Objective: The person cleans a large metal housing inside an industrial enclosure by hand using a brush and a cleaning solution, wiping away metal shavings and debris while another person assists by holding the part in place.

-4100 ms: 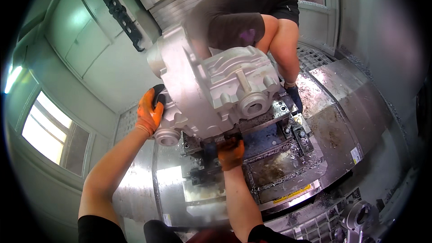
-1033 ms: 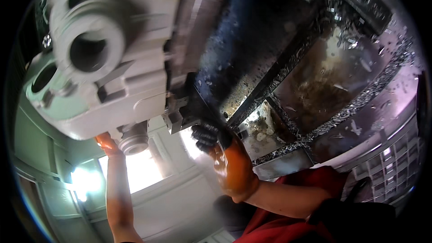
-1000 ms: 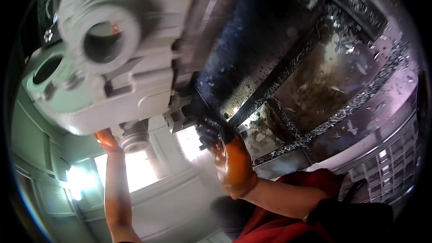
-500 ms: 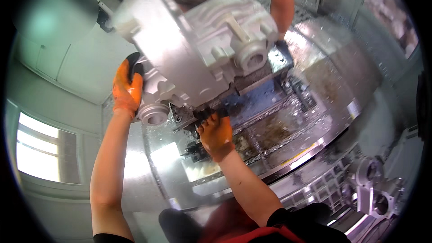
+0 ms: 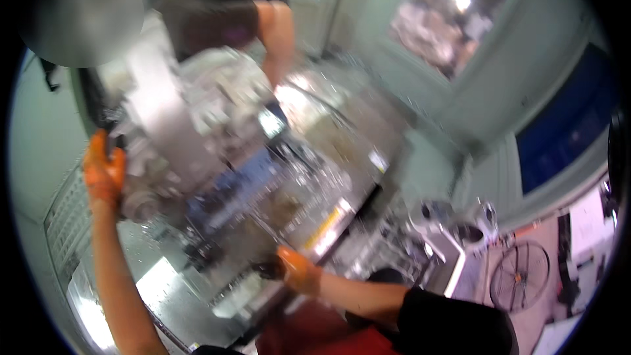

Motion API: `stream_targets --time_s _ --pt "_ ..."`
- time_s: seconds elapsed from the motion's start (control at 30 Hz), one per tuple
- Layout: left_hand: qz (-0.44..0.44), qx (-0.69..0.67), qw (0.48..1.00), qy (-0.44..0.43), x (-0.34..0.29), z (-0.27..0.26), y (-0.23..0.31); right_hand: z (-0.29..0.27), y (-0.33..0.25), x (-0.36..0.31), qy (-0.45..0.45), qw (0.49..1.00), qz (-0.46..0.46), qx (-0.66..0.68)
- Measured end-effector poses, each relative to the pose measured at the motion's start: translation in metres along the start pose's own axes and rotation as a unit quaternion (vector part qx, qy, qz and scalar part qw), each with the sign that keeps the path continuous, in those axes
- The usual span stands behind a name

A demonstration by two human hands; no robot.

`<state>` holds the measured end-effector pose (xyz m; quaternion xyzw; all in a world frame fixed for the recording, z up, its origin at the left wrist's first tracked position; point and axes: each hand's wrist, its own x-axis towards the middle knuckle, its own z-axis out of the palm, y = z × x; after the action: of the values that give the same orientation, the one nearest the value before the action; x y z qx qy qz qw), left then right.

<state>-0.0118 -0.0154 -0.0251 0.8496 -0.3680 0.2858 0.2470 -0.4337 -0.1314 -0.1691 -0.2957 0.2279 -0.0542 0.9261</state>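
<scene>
A large silvery metal casting with round bosses stands tilted over the machine bed, blurred by motion. My left hand, in an orange glove with dark fingertips, is at its left side with thumb and fingers apart. A ring-shaped boss of the casting lies just below that hand. My right hand, also gloved in orange, is near the bed's front edge, away from the casting. Its dark fingers are smeared, so whether they hold anything is unclear. Under the casting shows a bluish fixture plate.
Across the casting another person leans in, an arm reaching down behind it. Wet metal chips lie over the machine bed. Machined metal parts stand at the right, with a spoked wheel beyond. A windowed machine door is at upper right.
The view has swung to the right. My right hand has drawn back from beneath the casting to the bed's front edge. My left hand stays at the casting's left side.
</scene>
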Motion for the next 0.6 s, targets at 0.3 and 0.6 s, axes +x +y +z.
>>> stream_targets --time_s 0.3,0.6 --pt "-0.095 -0.002 0.995 -0.038 0.007 -0.010 0.001 -0.002 0.011 0.010 -0.091 0.994 0.040 -0.043" --pt "-0.081 -0.032 0.996 -0.031 0.011 -0.004 -0.010 -0.037 0.006 0.019 -0.091 0.995 0.041 -0.012"
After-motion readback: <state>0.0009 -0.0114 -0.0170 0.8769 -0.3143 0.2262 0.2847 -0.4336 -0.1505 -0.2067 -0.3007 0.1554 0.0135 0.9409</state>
